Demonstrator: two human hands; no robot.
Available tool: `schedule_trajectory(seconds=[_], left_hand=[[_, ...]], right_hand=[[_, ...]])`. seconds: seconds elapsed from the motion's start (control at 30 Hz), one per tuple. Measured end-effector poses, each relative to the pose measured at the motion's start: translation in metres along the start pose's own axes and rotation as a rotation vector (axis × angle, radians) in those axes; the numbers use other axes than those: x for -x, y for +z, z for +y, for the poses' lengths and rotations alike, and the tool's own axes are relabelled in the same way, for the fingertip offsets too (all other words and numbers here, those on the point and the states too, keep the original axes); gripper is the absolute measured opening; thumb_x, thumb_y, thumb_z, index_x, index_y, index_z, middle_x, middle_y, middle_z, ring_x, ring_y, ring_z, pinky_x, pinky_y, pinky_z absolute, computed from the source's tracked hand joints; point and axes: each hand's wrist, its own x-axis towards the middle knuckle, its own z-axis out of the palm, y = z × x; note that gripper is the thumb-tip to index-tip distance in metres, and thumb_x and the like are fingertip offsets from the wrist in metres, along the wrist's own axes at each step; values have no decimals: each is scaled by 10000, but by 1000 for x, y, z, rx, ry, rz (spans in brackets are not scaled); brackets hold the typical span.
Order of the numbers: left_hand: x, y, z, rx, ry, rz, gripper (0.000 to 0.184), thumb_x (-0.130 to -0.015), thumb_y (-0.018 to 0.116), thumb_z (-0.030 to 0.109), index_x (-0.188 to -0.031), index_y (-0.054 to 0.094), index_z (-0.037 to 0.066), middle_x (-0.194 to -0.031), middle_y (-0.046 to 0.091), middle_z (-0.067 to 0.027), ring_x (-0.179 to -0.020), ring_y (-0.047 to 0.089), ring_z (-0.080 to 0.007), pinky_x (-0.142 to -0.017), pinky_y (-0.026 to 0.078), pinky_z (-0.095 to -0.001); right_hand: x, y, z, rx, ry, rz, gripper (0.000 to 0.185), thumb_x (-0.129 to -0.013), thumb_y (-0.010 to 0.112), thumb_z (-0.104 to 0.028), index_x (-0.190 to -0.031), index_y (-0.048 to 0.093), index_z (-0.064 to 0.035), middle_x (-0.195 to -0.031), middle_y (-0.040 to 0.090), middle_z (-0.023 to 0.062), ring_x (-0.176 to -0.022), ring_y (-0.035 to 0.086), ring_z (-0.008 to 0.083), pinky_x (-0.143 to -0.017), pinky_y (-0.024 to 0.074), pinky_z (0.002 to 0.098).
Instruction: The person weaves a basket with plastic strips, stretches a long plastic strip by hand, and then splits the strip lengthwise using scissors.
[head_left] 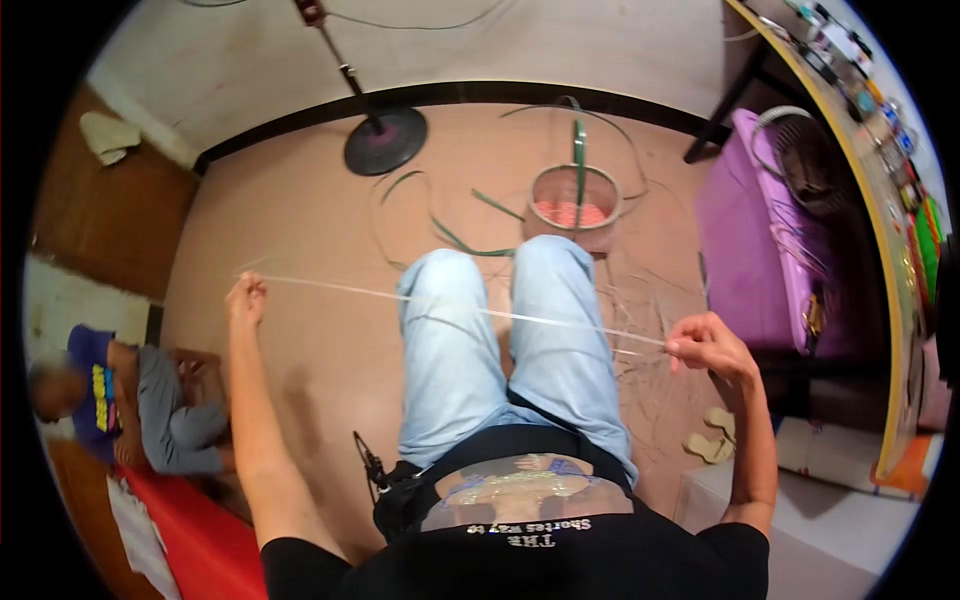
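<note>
Head view: our left hand (246, 297) and right hand (710, 347) each hold the pale strip (540, 319) in a pinched grip; it spans above our jeans (450, 370), the basket (606, 226) beyond them.

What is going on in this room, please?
A seated person holds a narrow pale strip, stretched nearly straight between the left hand and the right hand, above the jeans. Beyond them, a round container stands on the floor, with green strips about it. Another person sits at the picture's left.
</note>
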Motion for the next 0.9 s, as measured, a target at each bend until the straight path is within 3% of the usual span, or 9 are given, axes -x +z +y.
schedule_trajectory(seconds=[0.33, 0.43, 0.53, 0.7, 0.77, 0.83, 0.9], left_hand=[[26, 43, 7, -116, -10, 156, 144, -925, 571, 13, -1042, 567, -72, -897, 604, -116, -816, 602, -182, -761, 547, -296], [50, 83, 6, -127, -10, 132, 146, -927, 571, 29, -1028, 562, -76, -904, 600, -124, -809, 611, -188, -732, 557, -281], [78, 121, 4, -417, -104, 38, 155, -946, 567, 114, -984, 582, -36, -848, 607, -105, -741, 618, -170, -640, 548, -259], [210, 259, -28, -735, -25, -480, 248, -956, 563, 264, -882, 611, 32, -680, 591, -39, -562, 579, -118, -531, 490, -235], [264, 309, -51, -756, -37, -745, 258, -957, 563, 242, -882, 614, 1, -684, 603, -50, -546, 580, -116, -527, 488, -232], [306, 348, -74, -724, -167, -909, 276, -960, 567, 243, -900, 622, -21, -704, 625, -65, -547, 591, -116, -520, 489, -233], [327, 375, -102, -652, -256, -963, 285, -957, 581, 251, -926, 628, -29, -713, 637, -78, -552, 608, -124, -518, 497, -240]], right_hand=[[10, -13, -4, -132, -63, 5, 161, -907, 635, -172, -914, 641, -12, -679, 647, 38, -507, 444, 22, -447, 298, 181], [7, -11, -9, -183, -101, 31, 185, -914, 629, -185, -956, 639, -6, -693, 649, 40, -535, 470, 23, -458, 311, 180], [1, -5, -10, -247, -178, 28, 217, -938, 587, -163, -1074, 591, 5, -739, 648, 65, -548, 439, 41, -477, 323, 186], [-17, 21, -19, -372, -367, 26, 200, -958, 527, -102, -1118, 571, 11, -786, 639, 84, -551, 392, 55, -487, 317, 203], [-25, 37, -24, -364, -441, 41, 190, -960, 516, -96, -1109, 570, 9, -804, 643, 72, -586, 445, 55, -518, 372, 196], [-31, 59, -29, -163, -508, 182, 202, -929, 525, -59, -1111, 565, 20, -817, 664, 106, -614, 563, 125, -564, 464, 250], [-32, 77, -27, 265, -793, 334, 242, -866, 539, -4, -1106, 561, 24, -850, 673, 182, -683, 651, 254, -624, 520, 338]])
